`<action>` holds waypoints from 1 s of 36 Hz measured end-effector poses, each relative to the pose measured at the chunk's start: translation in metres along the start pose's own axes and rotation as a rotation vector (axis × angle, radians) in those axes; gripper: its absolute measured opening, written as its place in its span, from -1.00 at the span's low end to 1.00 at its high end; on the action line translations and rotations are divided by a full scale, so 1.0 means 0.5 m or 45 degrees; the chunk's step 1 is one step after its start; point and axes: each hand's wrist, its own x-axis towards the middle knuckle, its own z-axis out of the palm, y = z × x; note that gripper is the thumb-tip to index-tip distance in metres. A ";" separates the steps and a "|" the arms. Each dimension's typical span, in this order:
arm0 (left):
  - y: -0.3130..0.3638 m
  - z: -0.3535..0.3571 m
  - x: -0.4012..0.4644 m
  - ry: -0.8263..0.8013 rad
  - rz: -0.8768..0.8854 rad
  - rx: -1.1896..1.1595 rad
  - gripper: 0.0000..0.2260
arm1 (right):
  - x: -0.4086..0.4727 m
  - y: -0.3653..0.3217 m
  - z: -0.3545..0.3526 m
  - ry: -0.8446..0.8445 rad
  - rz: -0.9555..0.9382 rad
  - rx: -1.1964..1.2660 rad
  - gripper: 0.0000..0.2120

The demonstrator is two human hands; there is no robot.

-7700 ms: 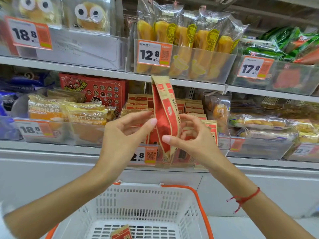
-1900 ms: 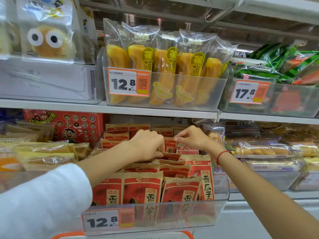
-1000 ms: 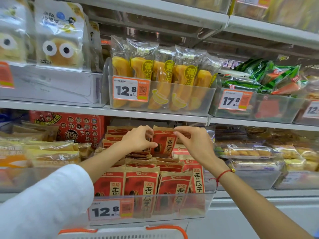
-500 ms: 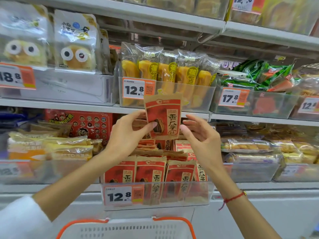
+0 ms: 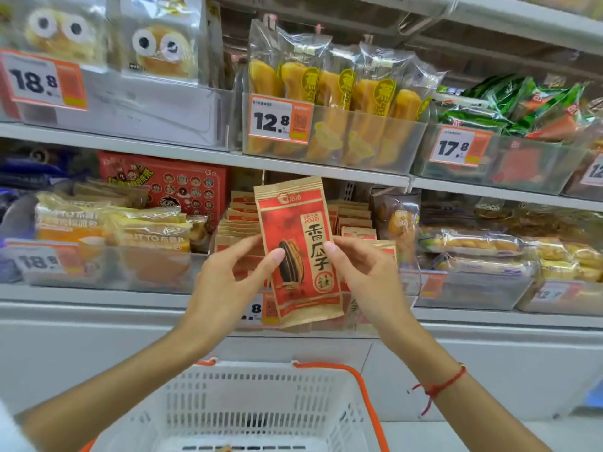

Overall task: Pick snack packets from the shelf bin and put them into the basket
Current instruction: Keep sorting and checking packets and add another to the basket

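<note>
I hold a red and tan sunflower-seed packet (image 5: 298,252) upright in front of the shelf. My left hand (image 5: 228,282) pinches its left edge and my right hand (image 5: 365,275) pinches its right edge. Behind it, the clear shelf bin (image 5: 404,282) holds several more of the same packets (image 5: 352,220), mostly hidden by my hands. The white basket (image 5: 254,406) with orange handles sits below my arms, and the tip of another red packet (image 5: 223,448) shows at its bottom edge.
On the upper shelf a bin of yellow snack sticks (image 5: 332,93) stands beside green packets (image 5: 515,102). Bread packs (image 5: 114,226) lie left of the seed bin, and more baked goods (image 5: 483,246) on its right. A white shelf edge (image 5: 98,295) runs below.
Both hands lifted one packet out of the bin and drew it toward me and downward. The view dropped, so more of the basket shows.
</note>
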 end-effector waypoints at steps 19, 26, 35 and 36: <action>-0.024 0.008 -0.017 -0.240 -0.257 -0.182 -0.79 | 0.001 0.009 -0.009 0.013 0.150 0.151 -0.92; -0.031 0.015 -0.011 -0.329 -0.329 -0.149 -0.74 | 0.000 0.016 -0.010 0.151 -0.017 0.028 -0.89; -0.037 0.007 -0.009 -0.375 -0.356 -0.173 -0.70 | -0.002 0.007 -0.011 0.154 0.096 0.176 -0.93; -0.036 0.006 -0.009 -0.369 -0.357 -0.178 -0.73 | -0.001 0.007 -0.012 0.131 0.111 0.178 -0.94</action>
